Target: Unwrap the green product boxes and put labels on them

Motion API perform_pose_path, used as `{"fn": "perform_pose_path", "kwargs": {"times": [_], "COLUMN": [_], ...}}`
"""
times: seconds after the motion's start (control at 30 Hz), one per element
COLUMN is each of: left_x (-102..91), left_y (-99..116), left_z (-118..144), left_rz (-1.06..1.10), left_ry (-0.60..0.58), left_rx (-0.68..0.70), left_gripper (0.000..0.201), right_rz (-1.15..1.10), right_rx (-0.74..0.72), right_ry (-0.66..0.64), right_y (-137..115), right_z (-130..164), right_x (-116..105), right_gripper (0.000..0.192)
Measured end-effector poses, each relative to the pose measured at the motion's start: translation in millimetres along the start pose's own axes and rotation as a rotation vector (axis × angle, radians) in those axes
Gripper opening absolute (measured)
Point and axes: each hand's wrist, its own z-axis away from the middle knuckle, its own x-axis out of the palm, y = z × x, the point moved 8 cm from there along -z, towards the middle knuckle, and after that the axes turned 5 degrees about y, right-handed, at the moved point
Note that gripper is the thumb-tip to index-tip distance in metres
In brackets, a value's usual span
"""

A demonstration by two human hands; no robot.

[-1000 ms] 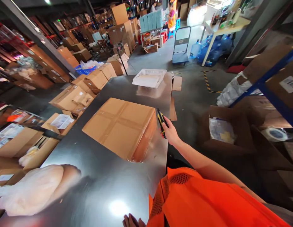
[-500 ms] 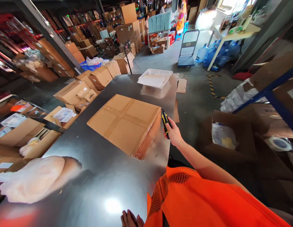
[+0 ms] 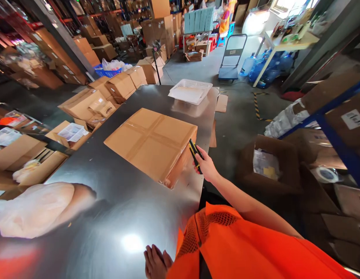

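Note:
A taped cardboard box (image 3: 152,143) lies flat on the shiny metal table (image 3: 110,217), strips of brown tape crossing over its top. My right hand (image 3: 206,166) is closed round a black and yellow utility knife (image 3: 195,155). The knife's front end is at the box's right side, near the top edge; whether it touches the cardboard I cannot tell. Low in the view, my left hand (image 3: 156,261) rests by the table's near edge, fingers stretched out and holding nothing.
A white plastic basket (image 3: 190,91) stands at the table's far end. On the left lies a filled whitish plastic bag (image 3: 34,209). Open cartons (image 3: 78,133) line the table's left side. An open box (image 3: 267,166) and a blue shelf frame (image 3: 339,143) are at the right.
My right hand has brought the knife left, up to the box's right side. My left hand shows more fully at the bottom. The whole view has shifted slightly.

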Motion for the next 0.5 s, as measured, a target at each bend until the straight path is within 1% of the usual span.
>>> {"fn": "perform_pose_path", "kwargs": {"times": [0.1, 0.17, 0.23, 0.3, 0.4, 0.5], "left_x": [-6.8, -7.7, -6.6, -5.6, -6.8, -10.4], "left_y": [-1.2, -1.3, -2.3, -4.1, -6.1, -4.4], "left_z": [0.3, -0.8, -2.1, -3.1, -3.9, -4.2], "left_rz": [0.0, 0.006, 0.015, 0.024, 0.036, 0.049], "left_ry": [0.032, 0.018, -0.013, -0.043, -0.061, -0.053], "left_rx": [-0.019, -0.015, -0.005, 0.0, -0.007, -0.015], "left_gripper": [0.076, 0.071, 0.064, 0.058, 0.056, 0.054], "right_rz": [0.049, 0.106, 0.173, 0.219, 0.262, 0.309], "right_rx": [0.05, 0.096, 0.145, 0.168, 0.162, 0.15], "right_ry": [-0.091, -0.202, -0.345, -0.437, -0.452, -0.451], "right_y": [13.9, 30.7, 50.7, 66.4, 76.3, 76.9], "right_z": [27.3, 52.3, 80.7, 105.4, 124.8, 129.3], "right_x": [5.7, 16.1, 30.9, 42.3, 48.8, 50.9], "right_gripper": [0.057, 0.057, 0.058, 0.059, 0.06, 0.061]}}
